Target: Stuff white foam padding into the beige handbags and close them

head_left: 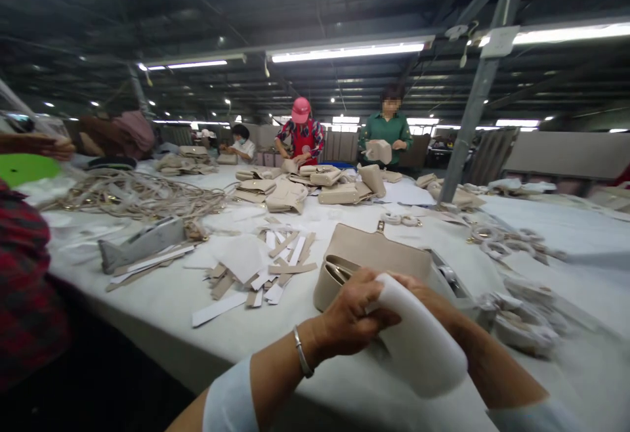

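Note:
A folded white foam sheet (423, 346) is gripped at its upper left edge by my left hand (357, 310), fingers closed and pointing right. My right hand (426, 297) is closed at the sheet's far upper side, its fingers partly hidden behind the foam. Just beyond my hands a beige handbag (377, 248) stands on the white-covered table (172, 320), its flap lifted back and a small metal clasp (380, 226) at the flap's top edge. My left hand overlaps the bag's front in the view. A grey tape dispenser-like object (445, 274) sits right behind the bag.
Beige and white strips (266, 268) lie scattered left of the bag. Farther left are a grey dispenser (147, 241) and a heap of straps (132, 192). Wrapped rings (524, 320) lie right. Beige bags (288, 195) pile up before co-workers (300, 136); another person's sleeve (29, 274) is at left.

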### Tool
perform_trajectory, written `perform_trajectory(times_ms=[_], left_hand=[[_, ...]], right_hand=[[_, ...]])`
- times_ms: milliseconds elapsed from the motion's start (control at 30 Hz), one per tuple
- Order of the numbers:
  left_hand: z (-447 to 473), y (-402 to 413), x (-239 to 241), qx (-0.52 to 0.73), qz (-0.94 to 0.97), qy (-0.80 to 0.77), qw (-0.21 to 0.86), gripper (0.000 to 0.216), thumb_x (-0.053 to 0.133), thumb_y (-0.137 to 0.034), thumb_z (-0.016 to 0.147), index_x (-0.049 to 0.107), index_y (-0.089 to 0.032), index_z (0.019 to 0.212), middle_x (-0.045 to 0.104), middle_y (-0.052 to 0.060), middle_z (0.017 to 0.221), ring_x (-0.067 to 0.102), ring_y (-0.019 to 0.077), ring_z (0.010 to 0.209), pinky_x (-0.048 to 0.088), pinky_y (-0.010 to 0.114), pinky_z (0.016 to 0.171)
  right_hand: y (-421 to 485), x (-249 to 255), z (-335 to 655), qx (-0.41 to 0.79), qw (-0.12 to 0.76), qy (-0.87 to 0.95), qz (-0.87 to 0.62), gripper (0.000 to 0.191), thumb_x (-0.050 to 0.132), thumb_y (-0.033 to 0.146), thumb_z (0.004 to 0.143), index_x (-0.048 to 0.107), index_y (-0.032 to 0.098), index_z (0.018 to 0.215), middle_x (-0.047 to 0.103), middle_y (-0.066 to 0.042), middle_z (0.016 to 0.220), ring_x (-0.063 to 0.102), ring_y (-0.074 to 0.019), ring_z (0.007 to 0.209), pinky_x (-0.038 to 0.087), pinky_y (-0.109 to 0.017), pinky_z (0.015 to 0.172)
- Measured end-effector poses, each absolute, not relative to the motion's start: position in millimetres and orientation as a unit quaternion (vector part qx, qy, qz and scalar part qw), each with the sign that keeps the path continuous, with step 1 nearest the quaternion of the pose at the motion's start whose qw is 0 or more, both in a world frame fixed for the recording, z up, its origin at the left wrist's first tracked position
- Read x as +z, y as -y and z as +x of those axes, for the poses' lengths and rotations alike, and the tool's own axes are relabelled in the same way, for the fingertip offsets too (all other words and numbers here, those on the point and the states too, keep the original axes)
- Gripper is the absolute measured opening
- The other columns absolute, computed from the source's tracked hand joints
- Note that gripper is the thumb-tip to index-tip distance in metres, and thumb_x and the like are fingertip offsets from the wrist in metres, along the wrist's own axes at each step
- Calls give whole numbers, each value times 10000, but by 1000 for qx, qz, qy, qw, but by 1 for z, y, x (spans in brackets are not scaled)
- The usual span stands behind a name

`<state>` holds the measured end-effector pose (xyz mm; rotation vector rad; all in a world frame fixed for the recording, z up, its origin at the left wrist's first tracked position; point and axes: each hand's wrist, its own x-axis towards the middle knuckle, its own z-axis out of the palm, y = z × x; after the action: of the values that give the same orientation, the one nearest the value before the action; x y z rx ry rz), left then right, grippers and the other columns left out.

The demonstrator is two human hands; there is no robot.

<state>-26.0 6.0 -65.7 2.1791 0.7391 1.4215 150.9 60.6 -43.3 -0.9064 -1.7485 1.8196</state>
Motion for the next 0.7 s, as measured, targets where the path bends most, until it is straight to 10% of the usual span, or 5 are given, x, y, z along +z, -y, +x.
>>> perform_trajectory(times_ms=[167, 333, 700], left_hand=[[-45, -11, -61, 477, 775, -389, 142, 108, 630, -231, 778, 598, -152, 844, 573, 54, 856, 510, 199, 841, 424, 329, 791], [-40, -10, -64, 550, 676, -471, 139, 117, 661, -201, 737, 558, -162, 775, 554, 32, 832, 499, 188, 821, 418, 309, 747], [-20, -29, -84, 595, 599, -484, 230, 202, 570, -315, 844, 549, -176, 989, 587, 30, 857, 535, 168, 804, 455, 306, 750]], right_hand=[[-54, -56, 163, 675, 261, 621, -302, 575, 517, 690, 756, 664, 212, 1041, 663, -91, 872, 598, -229, 723, 475, -306, 593], [-58, -74, 164, 601, 301, 661, -334, 938, 738, 594, 565, 406, 203, 1351, 654, -113, 997, 630, -308, 834, 518, -350, 654], [-54, -73, 158, 530, 414, 605, -426, 692, 820, 399, 606, 502, 220, 1194, 650, -24, 858, 615, -202, 707, 521, -251, 552]])
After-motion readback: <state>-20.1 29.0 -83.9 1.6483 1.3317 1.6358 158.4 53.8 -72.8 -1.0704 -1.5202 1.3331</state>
